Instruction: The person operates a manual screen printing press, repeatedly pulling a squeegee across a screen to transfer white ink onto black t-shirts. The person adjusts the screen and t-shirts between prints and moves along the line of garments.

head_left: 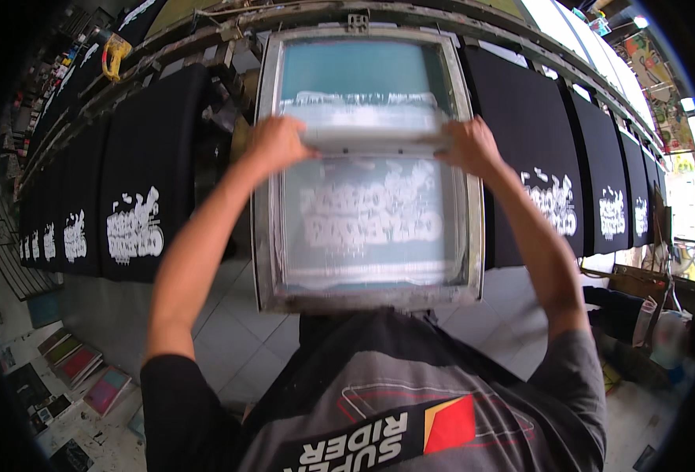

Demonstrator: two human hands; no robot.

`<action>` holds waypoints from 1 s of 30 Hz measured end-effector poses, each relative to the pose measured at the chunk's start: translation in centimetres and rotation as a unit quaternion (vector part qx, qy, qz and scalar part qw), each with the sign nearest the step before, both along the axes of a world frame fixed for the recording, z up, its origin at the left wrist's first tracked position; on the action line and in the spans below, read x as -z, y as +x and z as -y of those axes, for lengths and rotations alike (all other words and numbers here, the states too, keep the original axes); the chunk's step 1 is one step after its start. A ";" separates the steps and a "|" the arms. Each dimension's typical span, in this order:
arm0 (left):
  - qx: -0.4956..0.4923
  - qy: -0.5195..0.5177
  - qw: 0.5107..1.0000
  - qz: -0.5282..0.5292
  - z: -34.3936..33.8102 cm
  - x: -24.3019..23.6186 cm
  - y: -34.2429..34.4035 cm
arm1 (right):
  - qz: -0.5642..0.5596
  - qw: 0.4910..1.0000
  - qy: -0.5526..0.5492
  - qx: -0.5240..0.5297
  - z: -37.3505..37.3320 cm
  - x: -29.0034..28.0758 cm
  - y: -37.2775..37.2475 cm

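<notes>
A framed printing screen (371, 275) lies in front of me, its mesh teal at the far end and bearing a white lettered design nearer to me. Across the mesh stretches a wide squeegee (379, 142), somewhat blurred. My left hand (278, 145) grips its left end, fingers wrapped round it. At its right end my right hand (473, 147) is closed in the same way. A band of white ink (363, 112) lies on the mesh just beyond the squeegee. Whatever lies under the screen is hidden.
Black shirts (139, 169) with white prints line the left side on boards; more black shirts (532, 134) stand to the right. A rail (237, 27) runs behind the screen. A yellow tool (115, 55) sits far left. Colourful stacked items (72, 354) rest on the tiled floor.
</notes>
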State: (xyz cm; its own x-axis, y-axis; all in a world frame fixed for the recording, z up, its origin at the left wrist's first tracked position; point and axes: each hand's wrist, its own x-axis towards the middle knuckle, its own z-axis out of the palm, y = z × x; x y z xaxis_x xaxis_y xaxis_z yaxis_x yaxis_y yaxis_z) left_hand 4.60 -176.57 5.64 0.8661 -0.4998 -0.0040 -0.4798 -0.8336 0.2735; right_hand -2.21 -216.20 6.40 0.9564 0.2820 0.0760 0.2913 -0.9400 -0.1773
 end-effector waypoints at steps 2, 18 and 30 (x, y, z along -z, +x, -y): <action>0.019 -0.022 0.998 -0.052 0.2 -2.4 -0.5 | -0.046 0.998 -0.050 -0.003 0.2 -0.9 -0.9; 0.000 -0.156 0.982 0.108 -3.3 3.0 -29.9 | 0.115 0.992 0.044 0.038 -5.5 4.1 -30.0; -0.003 -0.170 0.968 0.187 -0.7 5.4 -11.5 | 0.167 0.983 0.074 -0.017 -1.7 6.2 -10.2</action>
